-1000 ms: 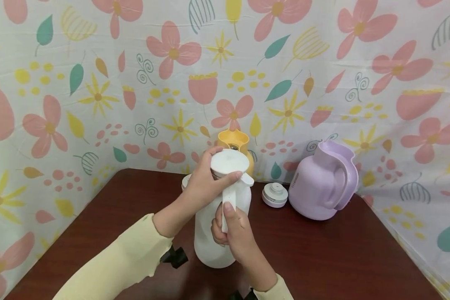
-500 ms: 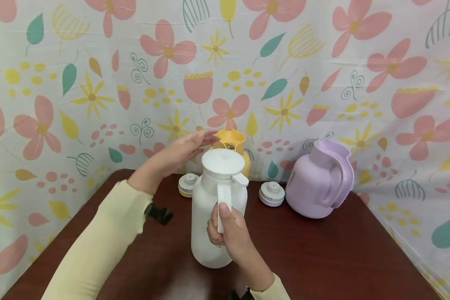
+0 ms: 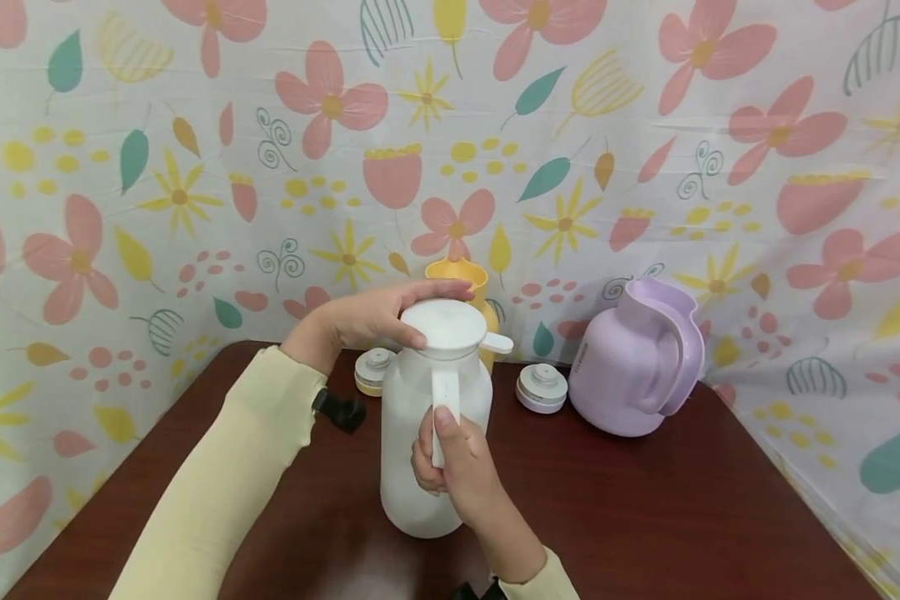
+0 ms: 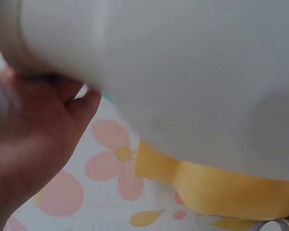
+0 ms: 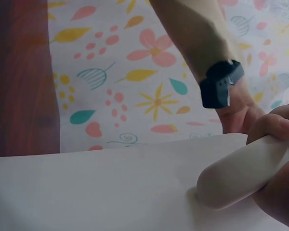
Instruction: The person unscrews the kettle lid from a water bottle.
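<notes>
A white thermos jug (image 3: 412, 433) stands upright on the table, its handle (image 3: 446, 417) toward the wearer. My right hand (image 3: 461, 467) grips that handle, thumb along its near side; the right wrist view also shows fingers curled round the handle (image 5: 241, 175). My left hand (image 3: 378, 317) holds the round white lid (image 3: 444, 321), thumb on the near edge and fingers reaching over the far side. A small tab (image 3: 498, 342) sticks out from the lid to the right. In the left wrist view the left hand (image 4: 33, 130) lies against the jug's top end, fingertips partly hidden.
Behind the white jug stands a yellow jug (image 3: 461, 272), mostly hidden. To the right is a lidless lilac jug (image 3: 615, 375). Two stoppers sit on the dark wooden table (image 3: 645, 517): a yellow-rimmed stopper (image 3: 375, 371) at left and a lilac-rimmed stopper (image 3: 542, 387) at right.
My left hand came off the lid to the left, then returned to it. The lid's tab has swung away from the handle, farther right. My right hand keeps its grip on the handle.
</notes>
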Demonstrator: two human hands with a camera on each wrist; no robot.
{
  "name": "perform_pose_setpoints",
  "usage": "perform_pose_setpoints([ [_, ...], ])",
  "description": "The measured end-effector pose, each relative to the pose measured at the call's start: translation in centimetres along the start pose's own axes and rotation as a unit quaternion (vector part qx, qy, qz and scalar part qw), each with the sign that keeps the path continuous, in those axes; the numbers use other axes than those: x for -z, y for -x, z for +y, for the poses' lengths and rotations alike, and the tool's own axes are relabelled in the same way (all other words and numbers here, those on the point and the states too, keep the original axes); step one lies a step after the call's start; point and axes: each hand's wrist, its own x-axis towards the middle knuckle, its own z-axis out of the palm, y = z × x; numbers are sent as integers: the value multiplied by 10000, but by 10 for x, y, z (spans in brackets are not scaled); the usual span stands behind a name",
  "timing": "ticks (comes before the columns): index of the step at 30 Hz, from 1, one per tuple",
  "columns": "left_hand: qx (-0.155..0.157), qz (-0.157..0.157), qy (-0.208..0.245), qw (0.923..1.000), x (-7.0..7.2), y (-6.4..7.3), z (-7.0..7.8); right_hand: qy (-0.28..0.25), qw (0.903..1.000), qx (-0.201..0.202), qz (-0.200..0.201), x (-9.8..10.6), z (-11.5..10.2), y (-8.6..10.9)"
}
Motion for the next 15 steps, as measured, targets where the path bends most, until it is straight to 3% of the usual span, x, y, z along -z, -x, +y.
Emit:
perform_pose_setpoints([
  [3, 27, 897, -155, 9958, -17, 4, -2, 24, 9999, -104, 59, 0, 1, 1],
  [5, 129, 1756, -326, 9838, -34, 7, 0, 20, 10000, -84, 38, 1, 2, 2],
  [7, 275, 2711, -477, 9610, -53, 8, 2, -12, 10000, -55, 12, 1, 2, 2],
  [9, 395, 3580, -535, 9313, -73, 7, 4, -51, 10000, -9, -17, 1, 1, 1],
  [11, 406, 4217, -563, 9041, -90, 5, 7, -73, 9999, 74, -51, 1, 0, 0],
  [13, 339, 4588, -492, 8865, -100, 2, 8, -101, 9998, 159, -86, 1, -1, -1],
  [15, 271, 4738, -457, 8790, -105, 1, 9, -126, 9996, 209, -118, 0, -1, -2],
])
